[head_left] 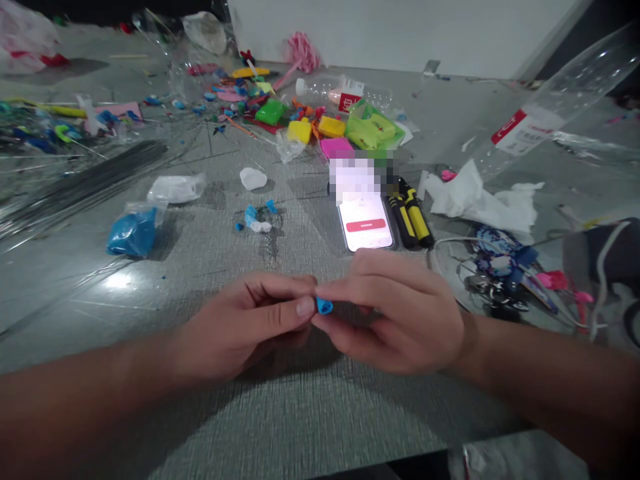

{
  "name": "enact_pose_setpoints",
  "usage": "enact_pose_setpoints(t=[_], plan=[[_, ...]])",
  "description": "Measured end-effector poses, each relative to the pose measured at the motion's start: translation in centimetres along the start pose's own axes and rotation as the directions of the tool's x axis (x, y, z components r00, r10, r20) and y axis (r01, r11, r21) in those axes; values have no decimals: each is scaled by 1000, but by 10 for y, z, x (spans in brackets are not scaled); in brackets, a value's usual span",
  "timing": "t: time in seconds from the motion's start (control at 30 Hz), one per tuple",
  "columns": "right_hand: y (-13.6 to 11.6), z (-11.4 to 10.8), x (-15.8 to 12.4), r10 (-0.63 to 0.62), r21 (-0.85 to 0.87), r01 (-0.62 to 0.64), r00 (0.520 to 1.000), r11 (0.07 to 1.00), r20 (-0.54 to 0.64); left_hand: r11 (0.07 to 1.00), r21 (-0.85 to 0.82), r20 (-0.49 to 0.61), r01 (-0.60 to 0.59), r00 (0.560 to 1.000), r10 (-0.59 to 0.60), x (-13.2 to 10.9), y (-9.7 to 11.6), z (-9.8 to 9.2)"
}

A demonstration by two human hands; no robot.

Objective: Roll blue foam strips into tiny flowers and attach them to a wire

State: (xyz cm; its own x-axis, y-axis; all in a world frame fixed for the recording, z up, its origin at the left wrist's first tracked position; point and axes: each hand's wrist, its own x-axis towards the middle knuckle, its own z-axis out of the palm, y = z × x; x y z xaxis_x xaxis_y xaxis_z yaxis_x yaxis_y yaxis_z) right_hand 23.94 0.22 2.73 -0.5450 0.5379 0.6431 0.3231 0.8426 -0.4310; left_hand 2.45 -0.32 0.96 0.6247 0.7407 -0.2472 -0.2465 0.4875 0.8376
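My left hand (250,320) and my right hand (395,313) meet over the grey table (280,413), fingertips touching. Between them both hands pinch a small curled blue clay piece (324,306). The fingers of both hands are closed around it. Just beyond the hands, blue and white clay scraps (256,220) lie on the table. A phone (365,223) with a lit screen lies above my right hand.
Two yellow-and-black markers (413,217) lie beside the phone. A bag of blue clay (133,232) sits at the left, thin metal wires (85,180) beyond it. Coloured clay blocks (320,127) crowd the back. Crumpled tissue (475,200), a clear plastic bottle (555,100) and keys (500,280) lie at the right.
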Motion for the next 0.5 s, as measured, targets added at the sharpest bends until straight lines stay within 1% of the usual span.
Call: enact_pose_setpoints(t=[0.1, 0.2, 0.3, 0.4, 0.5], plan=[[0, 0, 0, 17, 4, -17, 1000, 1000, 12, 997, -59, 84, 54, 995, -49, -1, -1, -1], [-1, 0, 0, 34, -11, -34, 999, 999, 20, 996, -72, 123, 51, 992, -42, -2, 1, -1], [-1, -1, 0, 36, -43, -36, 999, 998, 4, 997, -69, 162, 44, 986, -32, -2, 3, 0], [0, -1, 0, 21, -59, -21, 1000, 998, 0, 997, -64, 169, 43, 985, -31, -2, 3, 0], [1, 0, 1, 23, -41, -23, 1000, 999, 14, 996, -70, 146, 60, 988, -50, -2, 1, -1]])
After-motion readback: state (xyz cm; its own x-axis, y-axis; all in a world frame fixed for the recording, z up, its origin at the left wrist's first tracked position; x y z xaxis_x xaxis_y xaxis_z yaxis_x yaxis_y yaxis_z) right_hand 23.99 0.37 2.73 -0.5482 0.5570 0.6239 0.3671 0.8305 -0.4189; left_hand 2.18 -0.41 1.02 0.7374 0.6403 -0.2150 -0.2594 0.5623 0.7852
